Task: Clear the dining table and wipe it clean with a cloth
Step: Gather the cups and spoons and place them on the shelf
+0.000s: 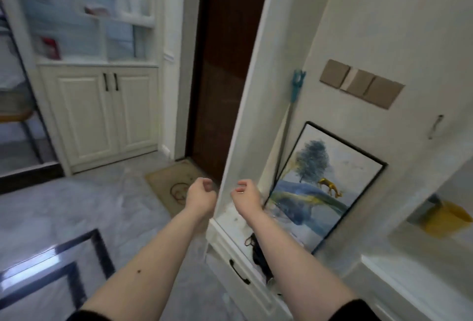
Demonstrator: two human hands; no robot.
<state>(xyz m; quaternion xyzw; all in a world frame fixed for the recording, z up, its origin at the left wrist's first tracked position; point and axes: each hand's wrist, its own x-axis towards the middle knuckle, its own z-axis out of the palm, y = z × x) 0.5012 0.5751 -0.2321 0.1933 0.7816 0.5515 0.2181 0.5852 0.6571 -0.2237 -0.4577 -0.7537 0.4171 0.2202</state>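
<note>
Bare left hand [201, 192], right hand [245, 194], empty.

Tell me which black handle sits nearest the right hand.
The curved black drawer handle on the white unit below the right hand. The paired handles on the far cabinet doors are straight, upright and much farther off.

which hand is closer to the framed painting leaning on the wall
Right. The right hand hangs just left of the framed painting; the left hand is farther left, over the doormat.

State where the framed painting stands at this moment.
In the head view, right of centre, the framed painting leans against the white wall, below the switch plates.
</note>
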